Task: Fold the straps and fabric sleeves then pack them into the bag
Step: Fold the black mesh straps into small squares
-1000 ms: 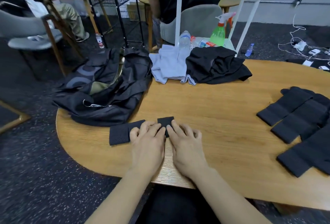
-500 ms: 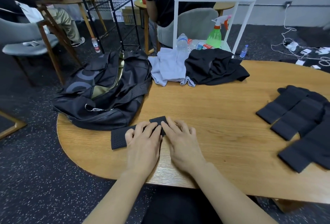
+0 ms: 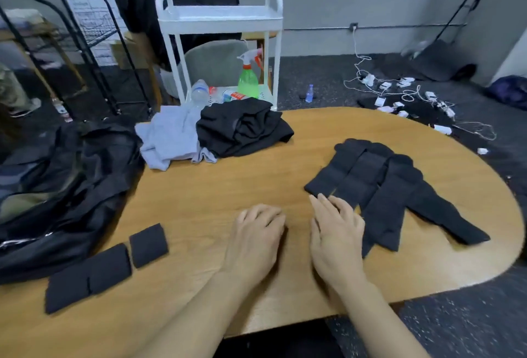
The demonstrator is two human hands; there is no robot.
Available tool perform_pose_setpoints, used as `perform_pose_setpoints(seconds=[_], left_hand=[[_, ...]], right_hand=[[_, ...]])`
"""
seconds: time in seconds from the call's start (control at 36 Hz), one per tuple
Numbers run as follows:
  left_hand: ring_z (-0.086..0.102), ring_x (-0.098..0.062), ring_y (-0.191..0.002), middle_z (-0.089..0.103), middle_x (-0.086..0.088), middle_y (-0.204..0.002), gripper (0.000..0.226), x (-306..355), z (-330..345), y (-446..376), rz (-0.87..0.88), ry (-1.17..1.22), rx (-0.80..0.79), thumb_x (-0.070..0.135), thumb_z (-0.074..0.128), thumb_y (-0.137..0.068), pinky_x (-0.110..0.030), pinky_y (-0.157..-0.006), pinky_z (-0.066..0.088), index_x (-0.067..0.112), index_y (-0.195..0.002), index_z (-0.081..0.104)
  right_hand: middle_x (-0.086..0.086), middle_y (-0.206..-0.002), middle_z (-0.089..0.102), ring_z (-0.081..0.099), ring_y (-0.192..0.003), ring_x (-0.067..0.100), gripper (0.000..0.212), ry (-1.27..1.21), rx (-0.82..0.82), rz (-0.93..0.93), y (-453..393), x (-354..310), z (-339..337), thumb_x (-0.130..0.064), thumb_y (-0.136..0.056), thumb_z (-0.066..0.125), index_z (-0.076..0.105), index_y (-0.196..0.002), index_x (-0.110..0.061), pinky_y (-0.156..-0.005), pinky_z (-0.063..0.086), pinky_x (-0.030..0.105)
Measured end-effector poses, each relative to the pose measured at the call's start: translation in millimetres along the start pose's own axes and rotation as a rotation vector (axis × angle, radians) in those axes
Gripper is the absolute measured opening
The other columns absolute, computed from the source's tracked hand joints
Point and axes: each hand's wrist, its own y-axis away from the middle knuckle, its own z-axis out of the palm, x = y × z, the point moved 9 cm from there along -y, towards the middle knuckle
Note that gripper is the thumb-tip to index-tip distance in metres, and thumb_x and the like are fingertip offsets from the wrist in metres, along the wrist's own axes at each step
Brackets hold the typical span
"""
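Both hands have left the folded pieces (image 3: 105,266), which now lie alone at the table's (image 3: 228,186) left edge beside the open bag (image 3: 57,186); that fold looks done, and the next item is likely being fetched. The right hand (image 3: 336,232) is flat, fingers straight and apart, its fingertips (image 3: 319,200) at the near end of the unfolded sleeves (image 3: 379,186). The left hand (image 3: 256,235) rests palm down, fingers loosely curled, holding nothing. Nothing visible is packed yet.
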Motion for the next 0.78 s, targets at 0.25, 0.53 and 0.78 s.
perform_pose_setpoints(seconds=[0.25, 0.53, 0.78], left_hand=[[0.049, -0.021, -0.130, 0.058, -0.002, -0.135, 0.036, 50, 39, -86, 0.082, 0.144, -0.205, 0.005, 0.054, -0.093, -0.035, -0.109, 0.032, 0.014, -0.127, 0.063], [0.015, -0.008, -0.147, 0.022, 0.007, -0.160, 0.051, 34, 93, -105, -0.021, 0.007, -0.511, 0.011, 0.032, -0.100, -0.030, -0.118, 0.007, 0.024, -0.149, 0.030], [0.060, -0.010, -0.086, 0.061, 0.017, -0.098, 0.044, 31, 64, -69, 0.005, -0.011, -0.340, 0.018, 0.025, -0.080, -0.026, -0.076, 0.023, 0.031, -0.097, 0.063]], right_hand=[[0.022, -0.132, 0.058, 0.050, -0.128, 0.040, 0.051, 0.282, -0.103, 0.118, -40, 86, 15, -0.029, -0.083, 0.073, 0.062, -0.128, -0.008, -0.102, 0.025, 0.049], [0.009, -0.129, 0.064, 0.060, -0.117, 0.040, 0.053, 0.332, -0.326, 0.002, -29, 96, 51, -0.049, -0.088, 0.035, 0.069, -0.120, -0.024, -0.098, 0.027, 0.051], [0.008, -0.132, 0.061, 0.056, -0.120, 0.042, 0.051, 0.267, -0.313, -0.025, -25, 93, 44, -0.047, -0.089, 0.036, 0.067, -0.123, -0.025, -0.100, 0.025, 0.053]])
